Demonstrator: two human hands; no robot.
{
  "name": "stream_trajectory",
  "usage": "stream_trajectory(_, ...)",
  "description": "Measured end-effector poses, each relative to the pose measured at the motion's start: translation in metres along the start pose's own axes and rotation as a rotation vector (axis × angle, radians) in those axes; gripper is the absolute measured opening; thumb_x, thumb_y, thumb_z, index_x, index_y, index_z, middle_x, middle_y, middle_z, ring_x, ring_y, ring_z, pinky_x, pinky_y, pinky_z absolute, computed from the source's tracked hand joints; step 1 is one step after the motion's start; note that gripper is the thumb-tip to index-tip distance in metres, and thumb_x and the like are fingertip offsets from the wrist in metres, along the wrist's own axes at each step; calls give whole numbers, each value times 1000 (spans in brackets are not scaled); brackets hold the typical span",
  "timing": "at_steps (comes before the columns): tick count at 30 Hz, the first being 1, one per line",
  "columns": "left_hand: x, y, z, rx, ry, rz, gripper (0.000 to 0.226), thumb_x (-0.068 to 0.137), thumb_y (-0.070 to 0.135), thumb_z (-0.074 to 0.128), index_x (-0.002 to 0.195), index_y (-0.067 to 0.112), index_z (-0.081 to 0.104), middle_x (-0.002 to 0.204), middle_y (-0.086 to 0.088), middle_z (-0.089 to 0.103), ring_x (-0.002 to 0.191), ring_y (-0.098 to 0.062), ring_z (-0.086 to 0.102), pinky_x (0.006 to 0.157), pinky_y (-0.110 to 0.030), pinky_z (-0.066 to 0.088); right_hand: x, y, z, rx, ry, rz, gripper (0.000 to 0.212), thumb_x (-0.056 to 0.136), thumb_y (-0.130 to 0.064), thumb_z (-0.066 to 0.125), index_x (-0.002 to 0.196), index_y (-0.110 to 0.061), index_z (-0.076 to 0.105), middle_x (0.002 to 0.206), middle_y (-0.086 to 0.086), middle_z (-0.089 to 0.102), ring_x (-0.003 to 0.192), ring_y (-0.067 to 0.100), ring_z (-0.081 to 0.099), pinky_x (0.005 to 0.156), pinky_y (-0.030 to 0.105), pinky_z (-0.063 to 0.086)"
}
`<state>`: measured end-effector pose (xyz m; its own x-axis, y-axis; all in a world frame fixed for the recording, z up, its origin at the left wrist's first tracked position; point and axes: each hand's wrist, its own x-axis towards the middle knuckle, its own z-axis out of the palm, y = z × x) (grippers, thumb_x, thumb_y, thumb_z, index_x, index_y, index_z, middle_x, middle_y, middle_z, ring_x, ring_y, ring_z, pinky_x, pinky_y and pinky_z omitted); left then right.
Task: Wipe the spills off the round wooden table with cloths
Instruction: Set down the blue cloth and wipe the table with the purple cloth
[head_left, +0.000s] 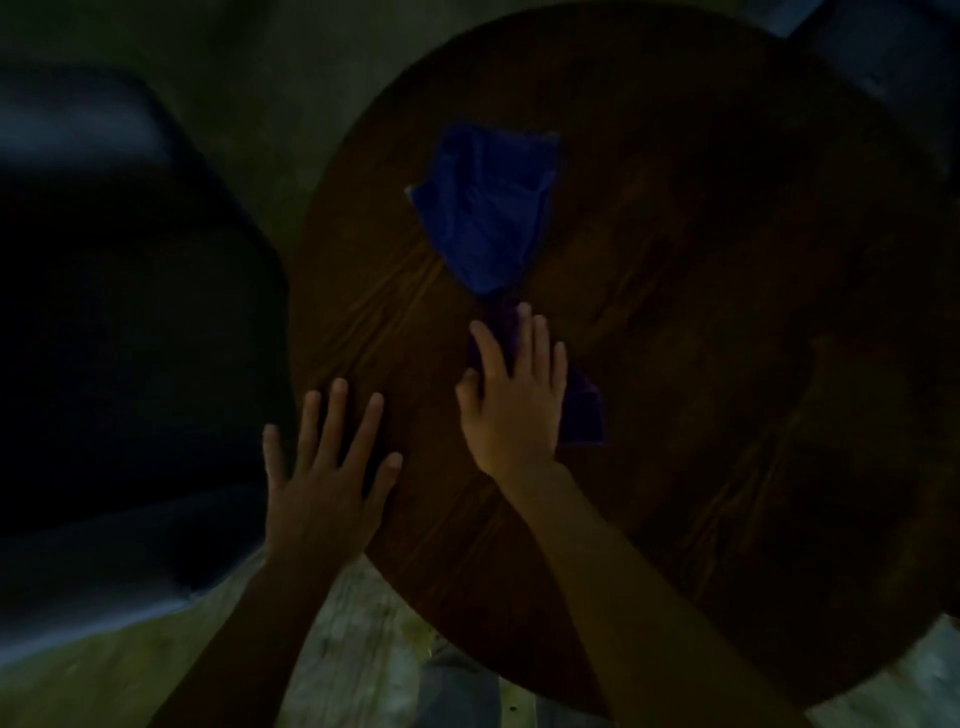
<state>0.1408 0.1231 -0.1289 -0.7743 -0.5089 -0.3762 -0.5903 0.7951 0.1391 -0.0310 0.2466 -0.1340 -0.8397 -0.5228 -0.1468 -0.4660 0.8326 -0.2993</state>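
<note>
The scene is dim. A round wooden table (701, 364) fills the middle and right of the head view. A blue cloth (483, 208) lies crumpled on its far left part. Just below it a darker purple cloth (582, 410) lies on the wood, and my right hand (511, 395) presses flat on it with fingers spread. My left hand (327, 478) rests flat on the table's left edge, fingers apart, holding nothing. No spills can be made out in this light.
A dark upholstered seat (114, 312) stands close to the table's left side. Another dark seat (883, 47) shows at the top right corner. A pale patterned floor (363, 649) lies below the table's near edge.
</note>
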Motion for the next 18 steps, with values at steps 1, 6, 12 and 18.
stream_trajectory(1, -3, 1, 2, -9, 9, -6, 73, 94, 70, -1, 159, 37, 0, 170, -3, -8, 155, -24, -10, 122, -65, 2, -2, -15, 4, 9, -14, -44, 56, 102, -46, 40, 156, -37, 29, 171, 11, 8, 158, 30, 7, 126, 52, 8)
stream_trajectory(6, -14, 5, 10, -32, 15, -21, 72, 97, 67, 10, 159, 32, 12, 169, -7, 4, 156, -29, 2, 120, -66, 14, -11, -56, 22, 46, -13, -94, 55, 102, -46, 37, 155, -33, 34, 170, 13, 12, 157, 31, 10, 125, 53, 14)
stream_trajectory(12, -16, 10, 8, -35, 15, -9, 71, 98, 66, 13, 159, 31, 9, 168, -8, 1, 155, -30, 0, 120, -65, 17, -9, -50, 14, 36, -72, -119, 57, 105, -50, 36, 158, -35, 23, 171, 12, 0, 158, 30, 0, 125, 51, 9)
stream_trajectory(18, -22, 17, -3, -30, -40, -24, 79, 91, 67, 7, 160, 29, 2, 167, -7, -13, 154, -29, -12, 123, -61, 11, -4, -46, -8, 21, -266, -153, 69, 103, -59, 35, 161, -38, 4, 170, 11, -17, 157, 30, -12, 127, 52, 4)
